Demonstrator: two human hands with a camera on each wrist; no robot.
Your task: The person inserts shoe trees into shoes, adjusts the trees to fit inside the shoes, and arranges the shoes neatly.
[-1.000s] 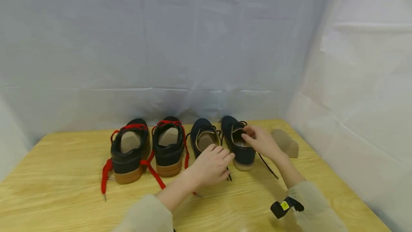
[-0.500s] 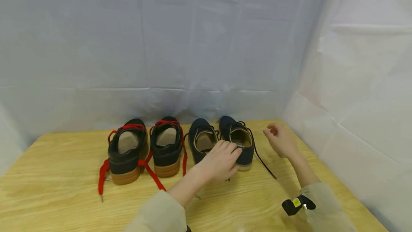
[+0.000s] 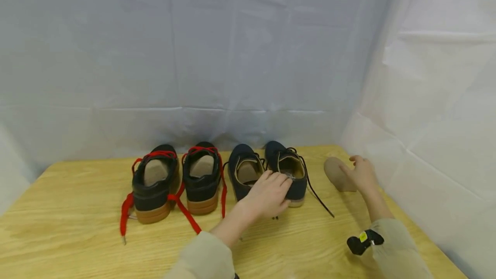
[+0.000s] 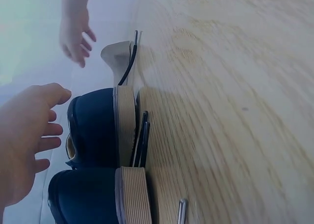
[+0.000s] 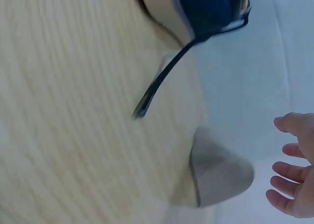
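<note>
Two navy shoes with dark laces stand side by side on the wooden table (image 3: 77, 244): the left one (image 3: 237, 158) holds a tan insert, the right one (image 3: 299, 187) looks empty inside. My left hand (image 3: 273, 190) lies over their heels with straight, spread fingers, as the left wrist view confirms for that hand (image 4: 27, 135). A loose tan shoe insert (image 3: 336, 175) lies to the right of the shoes. My right hand (image 3: 361, 171) is beside its right end, fingers relaxed. In the right wrist view that hand (image 5: 294, 184) stands a small gap from the insert (image 5: 216, 177).
Two black shoes with red laces and gum soles (image 3: 155, 184) (image 3: 201, 180), each with a tan insert, stand left of the navy pair. A dark lace (image 3: 319, 201) trails toward the front. White cloth walls (image 3: 426, 119) close the back and right side.
My right hand left the right navy shoe's opening and moved right to the loose insert. My left hand slid forward onto the navy shoes' heels.
</note>
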